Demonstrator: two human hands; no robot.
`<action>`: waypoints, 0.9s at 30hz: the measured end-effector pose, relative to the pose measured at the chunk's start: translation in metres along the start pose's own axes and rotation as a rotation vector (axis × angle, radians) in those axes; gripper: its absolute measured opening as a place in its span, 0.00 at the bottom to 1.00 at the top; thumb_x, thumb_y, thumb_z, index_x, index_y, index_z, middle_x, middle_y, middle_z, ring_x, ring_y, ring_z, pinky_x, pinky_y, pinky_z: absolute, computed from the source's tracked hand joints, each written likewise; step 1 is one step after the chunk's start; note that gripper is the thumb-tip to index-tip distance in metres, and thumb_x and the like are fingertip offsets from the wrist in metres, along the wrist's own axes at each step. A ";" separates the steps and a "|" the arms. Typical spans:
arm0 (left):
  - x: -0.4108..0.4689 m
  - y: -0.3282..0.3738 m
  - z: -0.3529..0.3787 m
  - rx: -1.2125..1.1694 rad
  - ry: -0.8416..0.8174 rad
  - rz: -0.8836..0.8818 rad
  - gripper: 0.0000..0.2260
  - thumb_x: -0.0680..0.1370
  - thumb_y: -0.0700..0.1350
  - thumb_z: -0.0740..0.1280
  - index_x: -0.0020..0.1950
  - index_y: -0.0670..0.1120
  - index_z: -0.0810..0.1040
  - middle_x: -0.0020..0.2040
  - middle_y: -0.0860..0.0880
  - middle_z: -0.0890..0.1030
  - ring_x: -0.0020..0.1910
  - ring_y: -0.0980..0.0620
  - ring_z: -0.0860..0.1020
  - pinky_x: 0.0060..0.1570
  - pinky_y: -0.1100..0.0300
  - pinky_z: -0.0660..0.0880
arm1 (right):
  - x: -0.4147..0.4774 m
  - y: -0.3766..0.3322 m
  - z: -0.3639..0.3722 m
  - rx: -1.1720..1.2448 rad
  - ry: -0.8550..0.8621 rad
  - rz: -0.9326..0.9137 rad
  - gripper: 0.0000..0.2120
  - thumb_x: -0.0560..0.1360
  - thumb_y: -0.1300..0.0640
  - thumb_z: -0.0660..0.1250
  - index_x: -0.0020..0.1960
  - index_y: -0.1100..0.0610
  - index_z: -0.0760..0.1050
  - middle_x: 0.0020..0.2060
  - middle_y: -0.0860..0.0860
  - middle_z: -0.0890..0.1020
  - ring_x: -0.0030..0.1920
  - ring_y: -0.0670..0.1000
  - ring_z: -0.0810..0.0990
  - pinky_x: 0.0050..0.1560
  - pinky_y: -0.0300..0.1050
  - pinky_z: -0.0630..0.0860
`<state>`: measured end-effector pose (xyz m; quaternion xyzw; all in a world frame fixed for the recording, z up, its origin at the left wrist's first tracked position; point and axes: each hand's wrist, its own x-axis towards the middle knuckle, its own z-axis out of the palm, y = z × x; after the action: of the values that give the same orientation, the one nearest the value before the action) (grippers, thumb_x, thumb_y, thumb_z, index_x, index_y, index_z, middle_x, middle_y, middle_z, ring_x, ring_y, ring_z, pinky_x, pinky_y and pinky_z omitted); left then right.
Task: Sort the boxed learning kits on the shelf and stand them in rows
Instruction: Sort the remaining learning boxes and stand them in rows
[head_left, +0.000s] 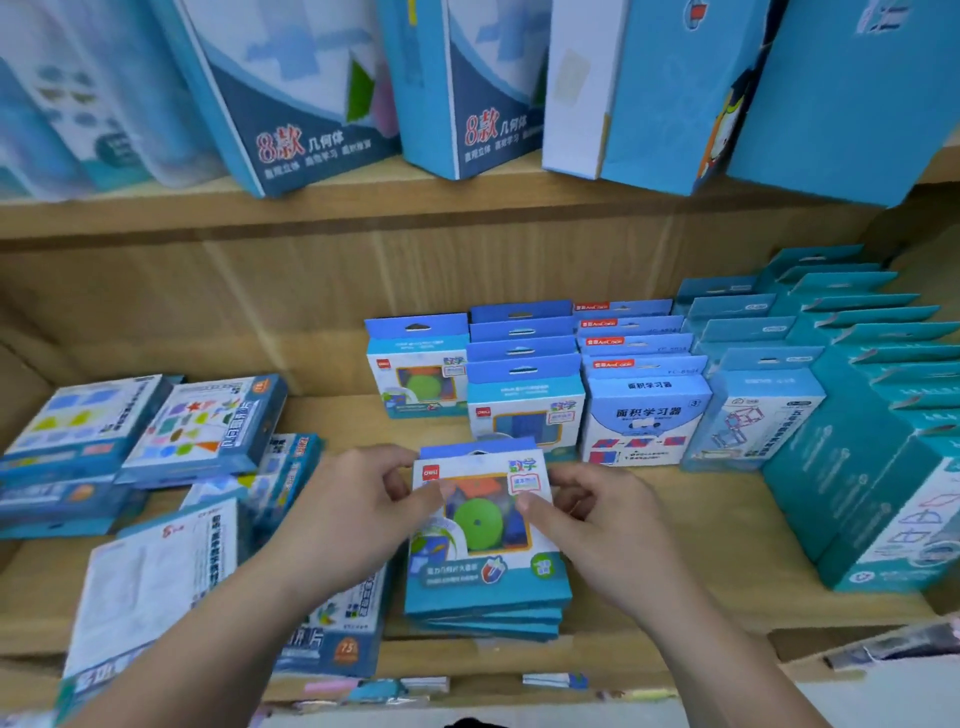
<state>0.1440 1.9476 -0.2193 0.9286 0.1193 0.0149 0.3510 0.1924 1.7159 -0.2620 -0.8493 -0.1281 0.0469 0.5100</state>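
The left hand (358, 519) and the right hand (608, 530) are gripping the green-disc box (483, 525) by its upper sides, thumbs pressing on its front. The box is sitting atop a small stack (483, 618) at the front of the shelf (727, 561). Standing rows (524, 405) are lining up behind it, and loose boxes (202, 431) are lying flat to the left.

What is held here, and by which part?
The green-disc box atop the stack: left hand pinches its upper-left edge, right hand its upper-right edge.
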 end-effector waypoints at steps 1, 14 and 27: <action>-0.002 0.002 0.002 -0.024 -0.001 -0.005 0.06 0.73 0.58 0.74 0.45 0.60 0.79 0.33 0.50 0.81 0.32 0.55 0.78 0.38 0.53 0.76 | 0.000 -0.001 0.001 -0.009 0.016 -0.002 0.20 0.65 0.33 0.67 0.45 0.46 0.84 0.31 0.49 0.81 0.32 0.49 0.79 0.34 0.54 0.76; -0.016 -0.010 -0.025 -0.617 0.197 -0.177 0.18 0.70 0.39 0.78 0.56 0.53 0.81 0.46 0.49 0.87 0.42 0.47 0.86 0.42 0.48 0.82 | -0.003 -0.056 0.016 0.047 0.023 -0.105 0.14 0.73 0.53 0.75 0.53 0.36 0.81 0.43 0.34 0.84 0.33 0.42 0.80 0.35 0.38 0.75; 0.070 -0.046 -0.074 -0.552 0.237 0.017 0.18 0.63 0.49 0.79 0.48 0.57 0.77 0.52 0.47 0.82 0.45 0.35 0.84 0.42 0.32 0.80 | 0.079 -0.095 0.053 -0.016 -0.042 -0.079 0.15 0.77 0.59 0.69 0.60 0.45 0.79 0.46 0.40 0.85 0.42 0.44 0.84 0.50 0.54 0.81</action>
<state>0.1940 2.0455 -0.1980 0.7909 0.1432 0.1579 0.5737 0.2416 1.8245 -0.1996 -0.8466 -0.1726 0.0435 0.5016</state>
